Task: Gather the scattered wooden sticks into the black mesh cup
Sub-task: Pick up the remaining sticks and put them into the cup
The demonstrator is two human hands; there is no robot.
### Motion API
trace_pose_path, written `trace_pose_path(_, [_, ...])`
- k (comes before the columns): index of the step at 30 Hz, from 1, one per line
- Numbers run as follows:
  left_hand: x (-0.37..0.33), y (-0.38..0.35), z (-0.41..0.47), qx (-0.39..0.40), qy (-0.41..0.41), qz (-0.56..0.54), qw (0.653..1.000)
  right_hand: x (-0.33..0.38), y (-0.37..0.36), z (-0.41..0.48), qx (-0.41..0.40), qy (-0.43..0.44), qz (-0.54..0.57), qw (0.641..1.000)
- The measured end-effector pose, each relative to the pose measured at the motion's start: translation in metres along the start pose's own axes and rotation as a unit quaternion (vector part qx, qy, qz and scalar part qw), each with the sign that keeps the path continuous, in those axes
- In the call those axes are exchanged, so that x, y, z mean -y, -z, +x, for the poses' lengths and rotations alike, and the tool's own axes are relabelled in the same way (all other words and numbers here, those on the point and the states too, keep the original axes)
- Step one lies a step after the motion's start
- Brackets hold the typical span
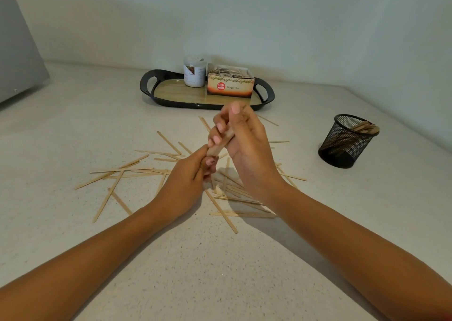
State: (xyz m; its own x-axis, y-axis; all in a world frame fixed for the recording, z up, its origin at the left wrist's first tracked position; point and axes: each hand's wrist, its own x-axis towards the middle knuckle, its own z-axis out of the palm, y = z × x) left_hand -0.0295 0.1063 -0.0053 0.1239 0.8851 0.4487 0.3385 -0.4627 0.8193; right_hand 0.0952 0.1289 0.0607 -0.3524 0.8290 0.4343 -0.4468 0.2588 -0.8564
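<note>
Bundle of wooden sticks (220,145) is up off the tabletop (220,259), held between both hands. The right hand (247,147) has its fingers (221,127) curled round the upper part, and the left hand (187,176) pinches the lower end with curled fingers. Loads more loose sticks (122,170) lie scattered flat under and around the hands, some crossing each other. The black mesh cup (347,140) stands upright well off to the right, a few sticks leaning inside it. At the back, a black tray (146,85) carries a ginger tea box (230,87) and a white jar (194,72).
</note>
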Motion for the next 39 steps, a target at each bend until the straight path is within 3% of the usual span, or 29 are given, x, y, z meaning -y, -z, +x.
trace_pose_path(5, [-0.009,-0.005,-0.002,0.004,0.024,-0.062,0.998,0.004,-0.006,-0.006,-0.014,0.026,-0.032,0.999])
trace_pose_path(12, [-0.014,-0.004,-0.004,-0.006,0.039,-0.131,0.991,0.021,0.009,0.003,-0.082,0.044,0.014,0.996])
trace_pose_path(19, [-0.004,-0.002,-0.002,-0.057,0.068,-0.091,0.992,0.031,0.031,0.009,-0.133,0.093,0.043,0.986])
trace_pose_path(24, [0.001,0.0,-0.003,-0.089,0.097,-0.104,0.986,0.029,0.046,0.008,-0.212,0.139,0.02,0.967])
trace_pose_path(28, [0.0,0.001,-0.002,-0.096,0.116,-0.16,0.976,0.018,0.048,0.005,-0.275,0.09,-0.019,0.957])
trace_pose_path(32, [-0.004,0.0,-0.002,-0.071,0.102,-0.175,0.977,-0.002,0.036,-0.002,-0.227,-0.055,-0.078,0.969])
trace_pose_path(39, [-0.009,-0.004,-0.005,-0.009,0.058,-0.083,0.995,-0.012,0.015,-0.007,-0.139,-0.023,-0.222,0.965])
